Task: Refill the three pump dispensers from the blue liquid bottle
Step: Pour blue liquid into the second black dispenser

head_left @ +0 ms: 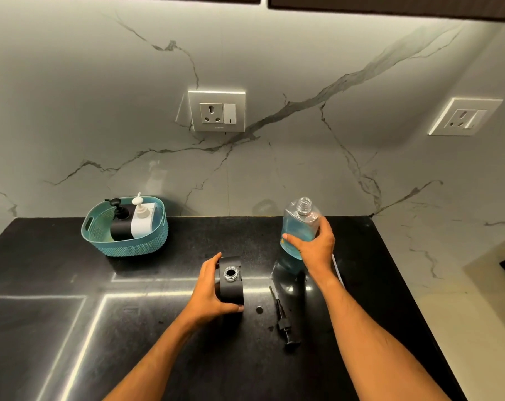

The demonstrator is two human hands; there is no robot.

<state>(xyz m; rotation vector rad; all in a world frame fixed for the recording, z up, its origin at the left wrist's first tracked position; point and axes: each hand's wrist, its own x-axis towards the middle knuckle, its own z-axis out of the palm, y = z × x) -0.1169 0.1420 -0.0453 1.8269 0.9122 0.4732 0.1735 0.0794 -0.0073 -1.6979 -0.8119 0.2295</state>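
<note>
The black dispenser stands uncapped near the middle of the dark countertop, its round neck open to the camera. The left hand grasps it from its left side, fingers curled over the far top edge and thumb along the near bottom edge. Behind and to the right of this dispenser, the right hand grips the blue liquid bottle around its body; the bottle is uncapped, roughly upright with a slight tilt, and holds blue liquid to about shoulder height. Whether its base touches the counter cannot be told.

Just right of the dispenser a small dark cap lies on the counter, and beyond it the removed black pump head lies flat, tube pointing away from the camera. Far left and behind the dispenser, against the marble wall, a teal basket holds a second black pump dispenser and a white pump dispenser, both with pumps on.

Open counter stretches between the basket and the dispenser, and in front of it toward the camera. To the right, the counter edge runs diagonally past the bottle. Two wall sockets sit above; no writing is legible.
</note>
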